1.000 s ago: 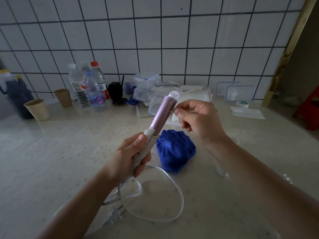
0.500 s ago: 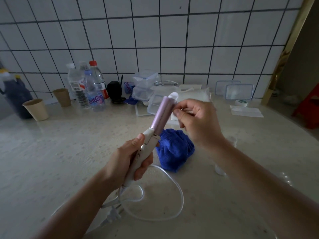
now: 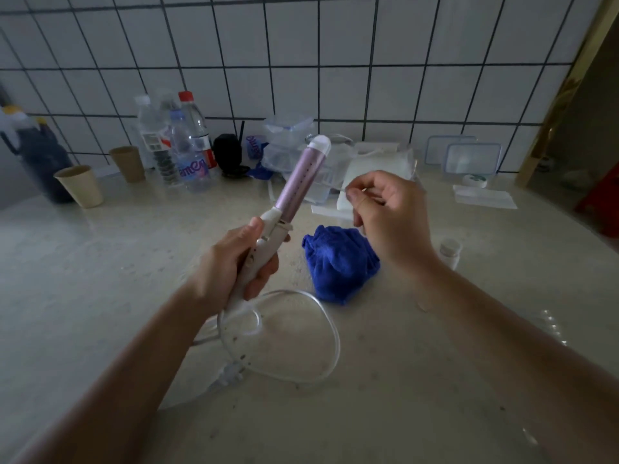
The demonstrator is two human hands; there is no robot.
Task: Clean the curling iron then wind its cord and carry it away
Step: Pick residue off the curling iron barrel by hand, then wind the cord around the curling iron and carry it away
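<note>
Countertop (image 3: 100,279); right hand (image 3: 385,212) now off iron (image 3: 299,182)

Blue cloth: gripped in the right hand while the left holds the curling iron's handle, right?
No. The head view shows the blue cloth lying on the counter; the right hand pinches a thin stick. The left hand holds the curling iron by its handle.

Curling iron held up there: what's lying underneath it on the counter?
Its white cord lies in loose loops on the counter, ending at a plug. The left hand holding the curling iron, and the forearm, hide part of the cord.
</note>
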